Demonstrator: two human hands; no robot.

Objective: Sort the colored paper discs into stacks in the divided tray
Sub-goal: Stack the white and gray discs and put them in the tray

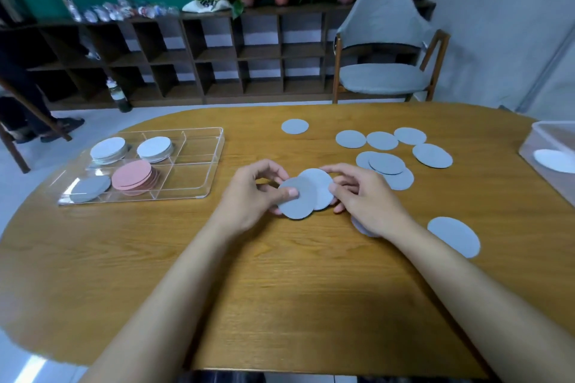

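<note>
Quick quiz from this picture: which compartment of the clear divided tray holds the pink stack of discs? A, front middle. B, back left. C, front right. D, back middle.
A: the pink stack sits in the front middle compartment of the tray, right of the grey disc at front left and in front of a white stack.

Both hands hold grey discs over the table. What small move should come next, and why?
Probably square the two overlapping grey discs held by the left hand and right hand into one pile, then carry them to the tray compartment holding the grey disc.
</note>
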